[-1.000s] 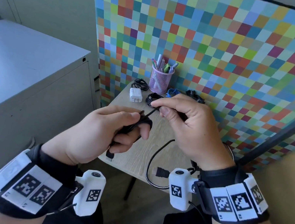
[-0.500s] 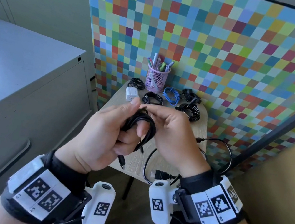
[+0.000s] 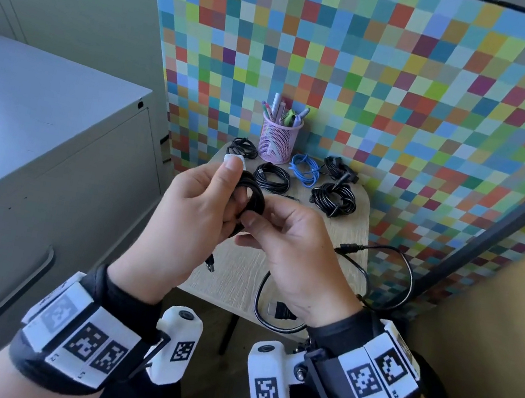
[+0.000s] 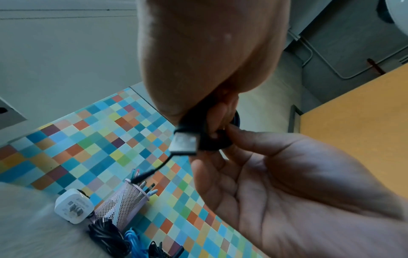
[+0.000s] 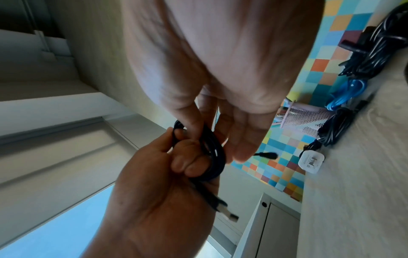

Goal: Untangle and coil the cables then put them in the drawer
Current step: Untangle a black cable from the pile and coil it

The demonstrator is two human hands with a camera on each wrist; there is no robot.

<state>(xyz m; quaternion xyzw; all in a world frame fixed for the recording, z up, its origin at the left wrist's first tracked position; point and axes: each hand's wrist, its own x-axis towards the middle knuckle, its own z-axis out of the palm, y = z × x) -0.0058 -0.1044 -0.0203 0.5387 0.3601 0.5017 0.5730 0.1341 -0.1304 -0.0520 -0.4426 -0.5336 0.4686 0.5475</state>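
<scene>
Five coiled cables sit at the far end of your small table (image 3: pixel 345 233): four black, such as the coil (image 3: pixel 272 176) by the pink pen cup (image 3: pixel 277 141), and a blue one (image 3: pixel 305 168). White charger (image 4: pixel 74 206) beside the cup. One loose black cable (image 3: pixel 380 277) trails along the right edge. Your left hand (image 3: pixel 188 217) grips the black USB cable (image 3: pixel 251 198) wound round its fingers; your right hand (image 3: pixel 293 256) pinches that coil, probably at its free end. Since a second ago, both hands have come together and the straight run is now wound up.
</scene>
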